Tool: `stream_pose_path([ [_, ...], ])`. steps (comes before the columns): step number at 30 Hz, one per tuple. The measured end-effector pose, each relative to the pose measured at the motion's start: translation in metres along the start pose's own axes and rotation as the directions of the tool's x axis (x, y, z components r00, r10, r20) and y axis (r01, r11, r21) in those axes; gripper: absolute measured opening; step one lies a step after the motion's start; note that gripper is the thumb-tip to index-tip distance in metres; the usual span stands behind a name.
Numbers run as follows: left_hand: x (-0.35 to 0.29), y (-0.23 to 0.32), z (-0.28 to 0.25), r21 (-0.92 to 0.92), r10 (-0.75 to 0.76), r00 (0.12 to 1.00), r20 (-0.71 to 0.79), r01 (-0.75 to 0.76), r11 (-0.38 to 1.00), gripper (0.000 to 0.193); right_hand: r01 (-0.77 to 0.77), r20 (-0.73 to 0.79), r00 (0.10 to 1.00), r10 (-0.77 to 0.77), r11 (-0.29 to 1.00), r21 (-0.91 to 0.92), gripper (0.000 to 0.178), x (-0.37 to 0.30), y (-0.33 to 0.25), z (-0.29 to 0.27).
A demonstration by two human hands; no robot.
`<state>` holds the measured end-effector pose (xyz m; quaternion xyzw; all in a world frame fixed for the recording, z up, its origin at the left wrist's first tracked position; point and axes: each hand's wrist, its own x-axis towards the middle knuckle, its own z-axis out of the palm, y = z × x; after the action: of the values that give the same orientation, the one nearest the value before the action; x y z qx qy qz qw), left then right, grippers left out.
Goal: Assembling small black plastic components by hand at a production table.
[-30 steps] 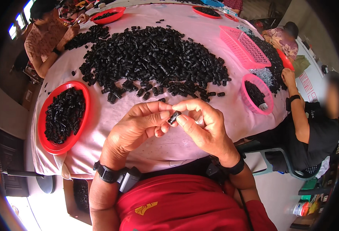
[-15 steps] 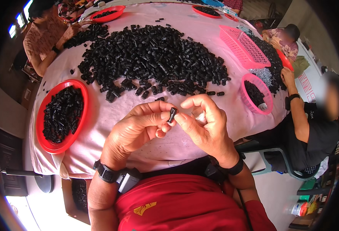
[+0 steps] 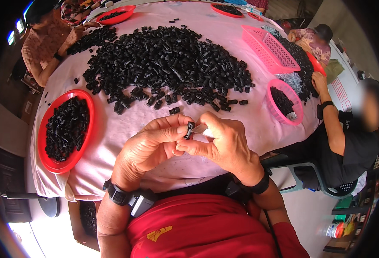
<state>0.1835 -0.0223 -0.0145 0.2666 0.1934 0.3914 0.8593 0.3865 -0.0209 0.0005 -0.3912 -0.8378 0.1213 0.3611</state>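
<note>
Head view: on the near side of the broad black heap [image 3: 168, 64], a single black part [image 3: 190, 130] sits between the two hands, and the key relation is how it meets what comes from the right. Its long axis runs roughly away from the wearer, the far end leaning slightly right. The left hand [image 3: 150, 141] is the nearer, pinching the part between thumb and fingers, so the part lies right at its fingertips, on their right side. From the right hand [image 3: 231, 144] the part lies to the left, just beyond a pale thin tool [image 3: 202, 130] gripped between thumb and fingers; the tool's narrow end appears to touch the part, though exact contact is too small to tell. One loose piece [image 3: 174, 110] rests on the worktop [image 3: 258, 135] between the heap and the left hand. Left of the heap and nearer the wearer stands a filled red bowl [image 3: 60, 167]; right of it, a pink round basket [image 3: 300, 105].
</note>
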Motion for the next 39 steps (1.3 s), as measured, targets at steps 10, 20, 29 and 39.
stream_pose_path([
  [10,0.002,-0.002,0.004,0.012,0.020,1.000,0.017,-0.020,1.000,0.026,0.044,-0.069,0.996,-0.049,0.996,-0.082,0.047,0.002,0.000,0.002],
  [20,0.007,-0.005,-0.001,0.006,0.044,0.998,0.039,-0.044,0.999,0.025,0.051,-0.067,0.996,-0.061,0.987,-0.153,0.050,0.000,0.000,0.003],
  [29,0.007,-0.006,-0.006,-0.013,0.035,0.999,0.037,-0.035,0.999,0.023,0.043,-0.072,0.996,-0.057,0.982,-0.185,0.049,0.001,0.000,0.004],
  [39,0.008,-0.006,-0.009,-0.030,0.023,0.999,0.043,-0.022,0.999,0.024,0.045,-0.048,0.997,-0.055,0.981,-0.189,0.051,-0.001,0.005,0.006],
])
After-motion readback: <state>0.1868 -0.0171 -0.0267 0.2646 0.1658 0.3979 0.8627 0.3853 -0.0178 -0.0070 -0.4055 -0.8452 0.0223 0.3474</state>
